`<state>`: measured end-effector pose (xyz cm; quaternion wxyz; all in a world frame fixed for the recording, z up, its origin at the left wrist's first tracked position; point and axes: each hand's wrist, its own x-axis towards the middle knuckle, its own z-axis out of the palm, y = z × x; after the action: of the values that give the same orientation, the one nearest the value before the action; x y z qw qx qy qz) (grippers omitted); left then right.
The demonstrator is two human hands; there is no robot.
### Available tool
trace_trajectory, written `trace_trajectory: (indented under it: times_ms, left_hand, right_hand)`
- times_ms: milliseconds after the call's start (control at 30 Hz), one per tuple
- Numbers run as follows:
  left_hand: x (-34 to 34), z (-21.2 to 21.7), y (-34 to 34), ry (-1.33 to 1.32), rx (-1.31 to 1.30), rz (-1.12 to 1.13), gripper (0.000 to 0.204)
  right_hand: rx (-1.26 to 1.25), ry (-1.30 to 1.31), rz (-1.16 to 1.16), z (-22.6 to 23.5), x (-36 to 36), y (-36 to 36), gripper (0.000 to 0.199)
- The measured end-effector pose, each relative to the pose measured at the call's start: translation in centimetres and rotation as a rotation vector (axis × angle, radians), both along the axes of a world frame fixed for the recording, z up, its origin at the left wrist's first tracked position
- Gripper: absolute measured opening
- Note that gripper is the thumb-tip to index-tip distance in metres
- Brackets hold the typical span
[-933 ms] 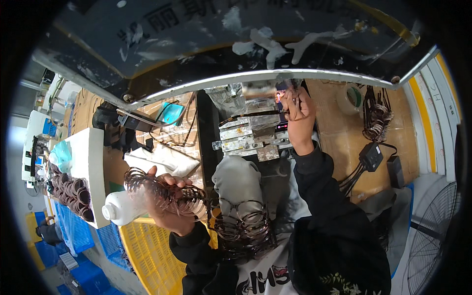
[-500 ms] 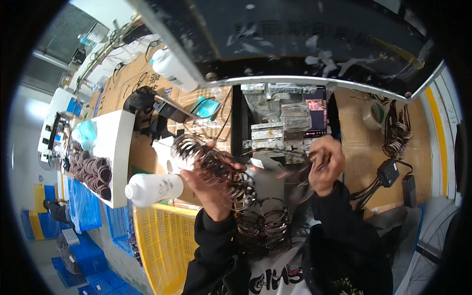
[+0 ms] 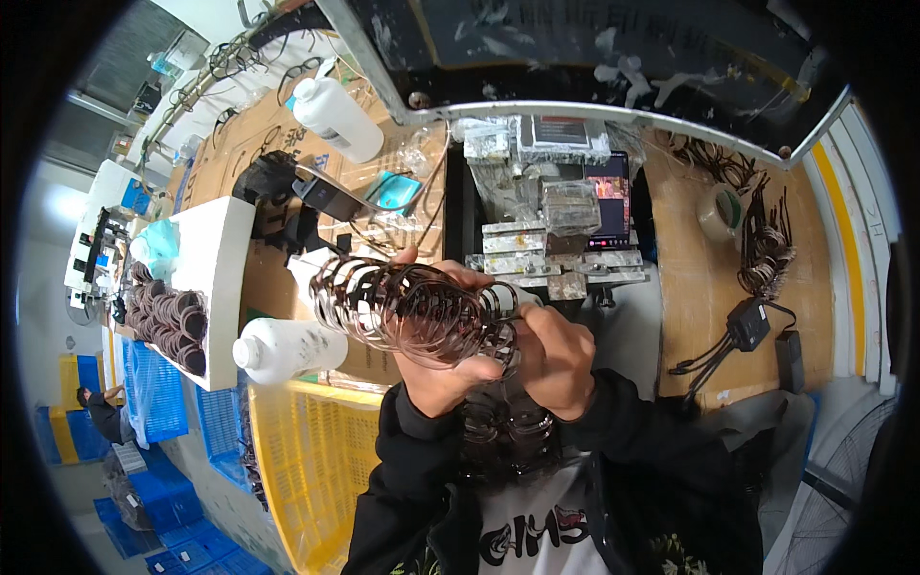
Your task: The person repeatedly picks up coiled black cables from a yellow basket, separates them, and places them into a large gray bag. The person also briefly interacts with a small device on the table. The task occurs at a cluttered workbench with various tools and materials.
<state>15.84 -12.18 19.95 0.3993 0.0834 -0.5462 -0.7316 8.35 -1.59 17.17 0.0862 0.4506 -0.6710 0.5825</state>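
Two cardboard-covered benches (image 3: 728, 287) in a workshop.

Glossy, smooth translucent brown plastic rings (image 3: 412, 311); matt white plastic bottle (image 3: 287, 347); rough brown cardboard on tabletop (image 3: 700, 287); dull grey metal fixture (image 3: 546, 254); matt black cloth sleeves (image 3: 422, 470).

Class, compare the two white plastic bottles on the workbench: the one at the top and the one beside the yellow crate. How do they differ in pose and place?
The upper white bottle lies far up on the cardboard, cap toward the upper left; the lower white bottle lies near the yellow crate, cap pointing left. The lower bottle sits close below the stack of brown rings in the left hand; the upper one is far from both hands. Both are white, capped and lying down.
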Motion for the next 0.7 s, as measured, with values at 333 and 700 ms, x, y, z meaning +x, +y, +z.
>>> trace_trajectory:
  times_ms: [333, 700]
  left_hand:
    - [11.6, 0.1, -1.9, 0.076, -0.068, 0.357, 0.077]
    - [31.8, -19.2, -3.3, -0.957, 0.356, 1.014, 0.025]
  right_hand:
    - [0.625, -0.295, 0.221, -0.3, -1.9, 4.0, 0.018]
    - [0.738, -0.485, 0.285, -2.6, -0.3, 3.9, 0.011]
